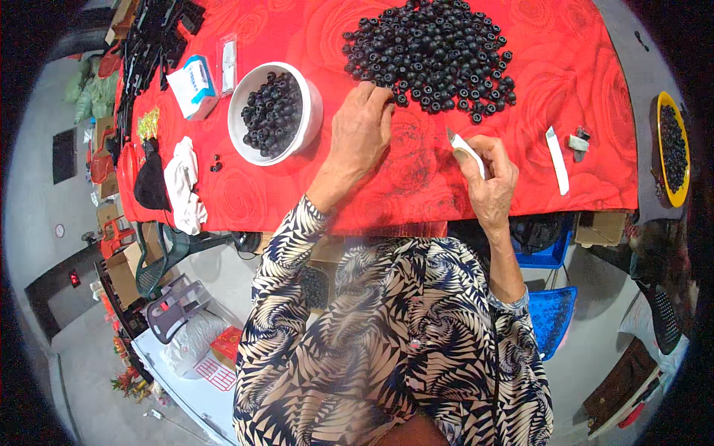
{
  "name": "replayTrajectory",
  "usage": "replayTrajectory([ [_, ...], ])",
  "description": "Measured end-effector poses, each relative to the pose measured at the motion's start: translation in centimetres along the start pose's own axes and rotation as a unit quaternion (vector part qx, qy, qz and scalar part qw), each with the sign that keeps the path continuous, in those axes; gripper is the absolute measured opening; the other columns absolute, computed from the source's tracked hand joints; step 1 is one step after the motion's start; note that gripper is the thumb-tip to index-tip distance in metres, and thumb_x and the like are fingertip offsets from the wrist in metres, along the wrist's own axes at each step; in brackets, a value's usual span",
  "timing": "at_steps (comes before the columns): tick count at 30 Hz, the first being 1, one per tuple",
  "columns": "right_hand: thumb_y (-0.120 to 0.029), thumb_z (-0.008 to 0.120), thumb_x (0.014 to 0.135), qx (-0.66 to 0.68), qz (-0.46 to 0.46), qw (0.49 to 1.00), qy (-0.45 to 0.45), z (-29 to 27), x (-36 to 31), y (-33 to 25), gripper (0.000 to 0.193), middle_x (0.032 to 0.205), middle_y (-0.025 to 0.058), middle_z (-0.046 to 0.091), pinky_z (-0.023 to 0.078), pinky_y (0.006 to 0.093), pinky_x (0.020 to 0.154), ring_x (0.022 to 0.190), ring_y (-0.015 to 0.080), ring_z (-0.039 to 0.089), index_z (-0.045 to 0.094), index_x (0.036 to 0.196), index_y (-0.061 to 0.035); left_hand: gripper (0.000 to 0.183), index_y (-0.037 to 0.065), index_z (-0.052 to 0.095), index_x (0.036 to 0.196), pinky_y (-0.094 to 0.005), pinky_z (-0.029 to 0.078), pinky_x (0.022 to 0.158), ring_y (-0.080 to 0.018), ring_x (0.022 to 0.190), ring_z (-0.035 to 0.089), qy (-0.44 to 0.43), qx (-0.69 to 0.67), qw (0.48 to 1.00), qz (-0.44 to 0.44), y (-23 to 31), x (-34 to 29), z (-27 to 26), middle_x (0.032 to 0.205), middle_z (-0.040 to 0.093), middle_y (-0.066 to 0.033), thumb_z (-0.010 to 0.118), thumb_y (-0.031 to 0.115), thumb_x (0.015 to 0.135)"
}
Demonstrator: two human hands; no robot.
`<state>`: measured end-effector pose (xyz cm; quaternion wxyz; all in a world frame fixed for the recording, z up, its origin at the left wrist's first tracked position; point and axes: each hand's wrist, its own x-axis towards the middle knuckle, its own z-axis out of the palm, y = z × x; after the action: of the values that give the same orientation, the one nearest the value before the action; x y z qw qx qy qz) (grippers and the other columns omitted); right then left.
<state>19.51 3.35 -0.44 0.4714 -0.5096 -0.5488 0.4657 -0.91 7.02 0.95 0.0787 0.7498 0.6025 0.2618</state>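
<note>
My left hand (358, 134) is at the near left edge of a heap of small round black parts (435, 56), each with a hole or recess. Its fingers are curled together against the edge pieces, and whatever is between the fingertips is hidden. My right hand (494, 175) is closed around the white handle of a small knife (468, 154), its short blade pointing up and away to the left. To the left of my left hand, a white bowl (314, 111) holds more of the black parts. A few loose ones (216, 163) lie left of the bowl.
A red rose-patterned cloth (565, 82) covers the table. A white strip (557, 160) and a small grey piece (578, 143) lie right. A tissue pack (195, 85) and white cloth (185, 186) lie left. Beyond the right edge is a yellow-rimmed tray (661, 113) of black parts.
</note>
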Motion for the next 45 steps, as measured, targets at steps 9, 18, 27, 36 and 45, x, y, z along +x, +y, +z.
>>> replayTrajectory([
  [9,-0.014,0.068,0.077,-0.011,-0.014,1.000,-0.002,0.0,0.1,-0.2,0.022,0.073,0.0073,0.061,0.047,0.0256,0.057,0.066,0.0112,0.058,0.055,0.088,-0.0001,0.013,0.003,0.055,0.087,-0.0412,0.044,0.061,-0.0335,0.073,0.054,0.023,-0.015,0.999,-0.026,0.1,-0.1,0.6,0.079,0.051,-0.0140,0.058,0.007,0.075],
  [18,-0.014,0.068,0.077,0.000,-0.003,1.000,-0.003,0.0,0.0,-0.5,0.023,0.073,0.0068,0.061,0.046,0.0250,0.056,0.065,0.0105,0.058,0.055,0.088,-0.0002,0.016,0.002,0.054,0.086,-0.0415,0.043,0.060,-0.0340,0.071,0.054,-0.001,-0.039,0.998,-0.050,0.8,-1.1,0.4,0.079,0.051,-0.0148,0.061,0.008,0.073],
  [27,-0.016,0.069,0.077,-0.012,-0.003,1.000,-0.005,0.0,0.1,-0.2,0.024,0.072,0.0063,0.061,0.045,0.0249,0.055,0.063,0.0102,0.057,0.054,0.088,-0.0002,0.016,0.000,0.055,0.083,-0.0367,0.044,0.059,-0.0301,0.068,0.053,-0.004,-0.112,0.991,-0.071,1.2,-1.6,0.2,0.076,0.049,-0.0142,0.062,-0.001,0.069],
  [36,-0.016,0.069,0.076,-0.025,0.000,1.000,-0.010,0.2,0.1,-0.4,0.024,0.072,0.0058,0.060,0.045,0.0245,0.056,0.064,0.0093,0.055,0.055,0.087,0.0002,0.013,-0.002,0.056,0.086,-0.0252,0.051,0.058,-0.0144,0.068,0.061,0.033,-0.341,0.894,-0.290,2.2,-4.8,-2.5,0.080,0.061,-0.0090,0.061,-0.004,0.075],
  [45,-0.010,0.068,0.076,-0.040,0.005,0.999,0.004,0.6,0.1,-0.4,0.019,0.072,0.0047,0.059,0.043,0.0233,0.055,0.062,0.0078,0.052,0.055,0.086,0.0003,0.025,-0.003,0.053,0.103,-0.0269,0.049,0.070,-0.0154,0.077,0.059,0.072,-0.658,0.688,-0.296,2.7,-6.8,-2.1,0.090,0.059,-0.0109,0.058,-0.002,0.079],
])
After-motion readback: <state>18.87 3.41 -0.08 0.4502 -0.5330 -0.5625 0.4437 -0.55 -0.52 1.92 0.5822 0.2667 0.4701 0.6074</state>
